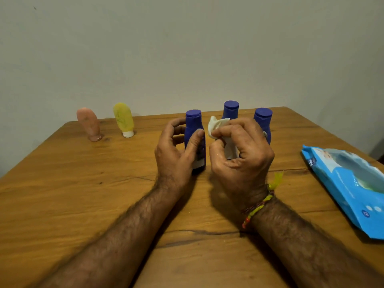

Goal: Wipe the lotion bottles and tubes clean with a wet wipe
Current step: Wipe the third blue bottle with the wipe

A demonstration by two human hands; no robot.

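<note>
A blue lotion bottle stands upright with its cap on, the left hand's thumb and fingers curled around its body. A crumpled white wet wipe is pinched in the right hand's fingers just beside it, apparently not touching it. Two more blue bottles stand behind those fingers, while a pink tube and a yellow tube stand cap-down well to the left.
</note>
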